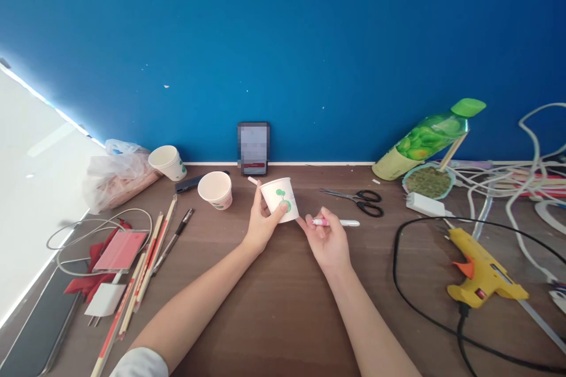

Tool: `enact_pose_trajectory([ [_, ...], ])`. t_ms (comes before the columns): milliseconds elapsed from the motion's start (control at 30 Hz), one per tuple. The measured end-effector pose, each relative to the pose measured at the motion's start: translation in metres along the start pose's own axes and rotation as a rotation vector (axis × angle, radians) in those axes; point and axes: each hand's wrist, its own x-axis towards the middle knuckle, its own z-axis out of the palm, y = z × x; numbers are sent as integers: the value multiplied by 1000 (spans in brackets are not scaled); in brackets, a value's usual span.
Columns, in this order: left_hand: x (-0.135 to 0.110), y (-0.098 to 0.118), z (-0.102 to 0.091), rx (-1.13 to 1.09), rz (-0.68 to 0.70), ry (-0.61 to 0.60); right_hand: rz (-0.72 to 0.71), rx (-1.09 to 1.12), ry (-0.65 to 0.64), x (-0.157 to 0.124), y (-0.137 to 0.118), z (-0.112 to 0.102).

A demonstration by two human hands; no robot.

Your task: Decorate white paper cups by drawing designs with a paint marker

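Several things resist a clear look: at far left a dark phone (pixel 39 318) is cut off by the frame, a plastic bag (pixel 115 174) clouds what it holds, a propped screen (pixel 253 148) is pixelated, and white cables (pixel 508 188) run out at right. One pale surface (pixel 26 188) at left gives way to a blue wall (pixel 283 41) behind a brown, wood-grained tabletop (pixel 283 318). Over its middle, the left hand (pixel 262 227) grasps a tilted, printed paper cup (pixel 277 193), some fingers hidden behind, while the right hand (pixel 330 245) pinches a marker (pixel 349 223) beside the cup's base (whether a fingertip touches it, I cannot tell).
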Motion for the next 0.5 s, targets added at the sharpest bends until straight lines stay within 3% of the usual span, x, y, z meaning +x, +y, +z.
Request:
enact_pose_trajectory([
  [133,0,0,-1,9,-8,-20,11,34,43,2,-1,1],
  [333,-5,0,0,109,80,-8,-178,-217,-136,-3,3,1],
  [500,-7,1,0,198,126,74,-285,-399,-64,-8,9,2],
])
